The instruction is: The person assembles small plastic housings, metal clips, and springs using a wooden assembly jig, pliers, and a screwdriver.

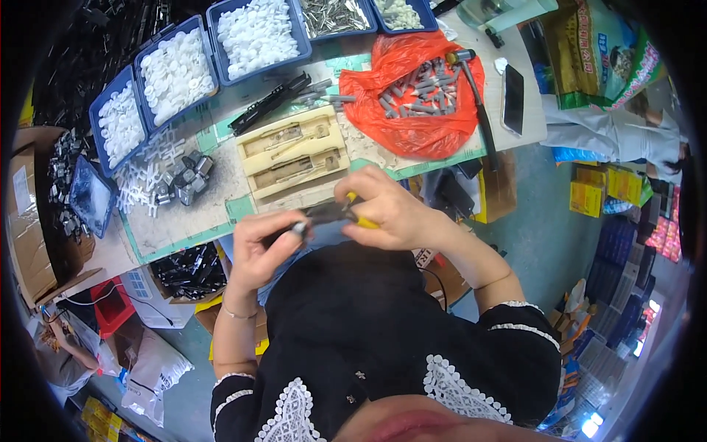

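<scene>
My right hand is closed round the yellow handles of a pair of pliers, whose dark jaws point left. Pinched in my left hand is a small black part with a pale, roundish end. The plier jaws are close to this part; whether they touch it I cannot tell. Just beyond my hands, a cream-coloured fixture block with two long recesses lies on the bench. Behind it rests a long black part next to several grey sticks.
Blue bins of white plastic parts and metal pins line the bench's far side. Grey pieces lie in a red plastic bag; a hammer and a phone are right of it. Metal clips are heaped at left.
</scene>
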The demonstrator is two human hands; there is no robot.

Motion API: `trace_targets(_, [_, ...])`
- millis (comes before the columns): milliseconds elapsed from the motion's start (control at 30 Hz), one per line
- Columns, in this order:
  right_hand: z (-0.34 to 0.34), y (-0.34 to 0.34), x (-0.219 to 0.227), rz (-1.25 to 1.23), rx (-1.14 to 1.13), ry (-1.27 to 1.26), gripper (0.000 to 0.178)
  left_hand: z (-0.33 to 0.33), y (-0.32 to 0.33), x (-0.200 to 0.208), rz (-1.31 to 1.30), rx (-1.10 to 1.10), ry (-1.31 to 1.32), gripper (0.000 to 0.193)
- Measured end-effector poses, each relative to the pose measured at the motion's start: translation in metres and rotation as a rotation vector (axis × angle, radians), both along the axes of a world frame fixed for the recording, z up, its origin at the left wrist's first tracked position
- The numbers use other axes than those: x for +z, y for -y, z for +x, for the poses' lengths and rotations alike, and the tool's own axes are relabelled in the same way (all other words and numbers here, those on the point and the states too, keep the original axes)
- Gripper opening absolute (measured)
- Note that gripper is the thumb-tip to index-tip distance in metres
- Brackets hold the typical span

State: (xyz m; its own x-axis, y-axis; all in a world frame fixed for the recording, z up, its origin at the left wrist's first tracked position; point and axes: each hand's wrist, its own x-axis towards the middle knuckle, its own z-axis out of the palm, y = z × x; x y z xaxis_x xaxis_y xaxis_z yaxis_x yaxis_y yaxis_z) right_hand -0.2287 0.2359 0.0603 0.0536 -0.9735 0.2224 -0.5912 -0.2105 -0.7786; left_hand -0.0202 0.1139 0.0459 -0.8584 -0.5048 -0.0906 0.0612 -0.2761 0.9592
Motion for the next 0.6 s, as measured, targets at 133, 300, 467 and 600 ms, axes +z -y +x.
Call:
trace_targets(133, [-0.029,0.006,-0.007,0.216,-0.448,-0.087,0.022,0.064,0.032,-0.016,0.295,-0.157,0.139,0.034])
trace_targets(300, [-0.037,0.024,-0.031,0.311,-0.651,-0.593,0.021,0.166,0.038,-0.066,0.244,-0.278,0.737,0.020])
trace_targets(467, [-0.032,0.048,-0.007,0.077,-0.503,-0.741,0.017,0.269,-0.018,-0.188,0.217,-0.361,1.060,0.023])
trace_targets(600, [-0.020,0.096,-0.015,-0.253,-0.224,-0.586,0.020,0.300,-0.072,-0.253,0.119,-0.419,1.225,0.025])
